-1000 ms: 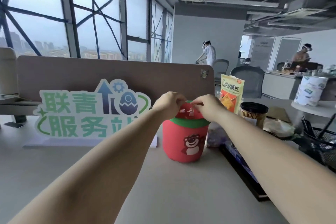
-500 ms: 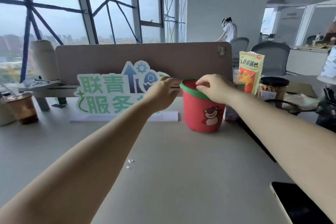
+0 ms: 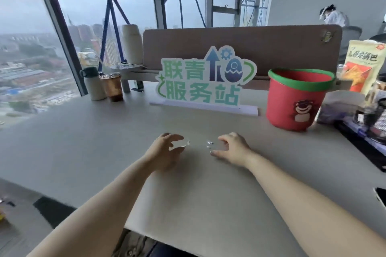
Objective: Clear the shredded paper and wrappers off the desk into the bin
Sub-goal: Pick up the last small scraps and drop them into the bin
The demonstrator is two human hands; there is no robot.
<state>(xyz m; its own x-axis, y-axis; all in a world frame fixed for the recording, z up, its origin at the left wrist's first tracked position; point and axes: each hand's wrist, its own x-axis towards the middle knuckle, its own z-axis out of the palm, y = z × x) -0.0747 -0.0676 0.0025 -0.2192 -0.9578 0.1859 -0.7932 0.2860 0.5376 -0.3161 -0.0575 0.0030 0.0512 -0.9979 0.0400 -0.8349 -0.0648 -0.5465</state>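
Note:
A red bin [image 3: 296,98] with a green rim and a bear picture stands at the back right of the grey desk [image 3: 104,142]. A few tiny white paper scraps [image 3: 209,144] lie on the desk between my hands. My left hand [image 3: 165,152] hovers just left of them, fingers curled and apart, with a small pale scrap at its fingertips. Just right of the scraps, my right hand [image 3: 231,148] rests low over the desk with fingers spread. Both hands are well in front of the bin.
A green and white sign [image 3: 200,81] stands behind the hands, against a brown divider [image 3: 271,44]. A flask [image 3: 95,83] and a drink cup [image 3: 112,87] stand at the back left. A snack bag [image 3: 363,64] and dark clutter sit right of the bin; a phone [image 3: 381,198] lies at the right edge.
Both hands have left the bin's rim and come back toward me, down to the scraps on the desk. The view has swung left and down.

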